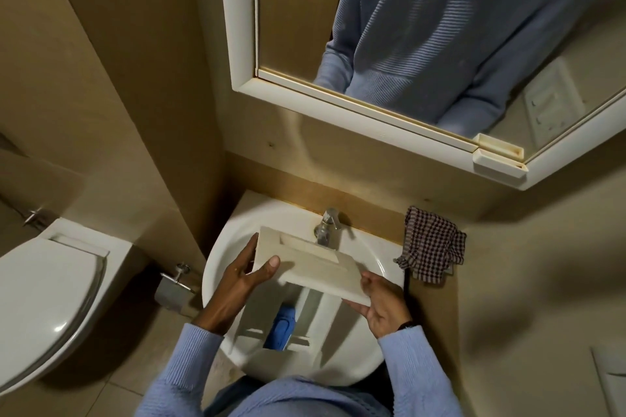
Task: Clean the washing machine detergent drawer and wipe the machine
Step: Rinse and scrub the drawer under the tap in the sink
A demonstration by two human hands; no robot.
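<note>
Head view: we hold the detergent drawer (315, 264) over the white sink (220, 254), front panel up and tilted towards the faucet (327, 225), its body hanging down into the basin. Left hand (244, 276) grips the panel's left end, thumb on the face, fingers behind. Right hand (382, 301) clasps the panel's right corner, fingers curled beneath it. We note a blue insert (281, 328) in the drawer's middle compartment. A checked cloth (430, 252) hangs right of the sink; a toilet (44, 298) stands left; a mirror (305, 10) is above.
</note>
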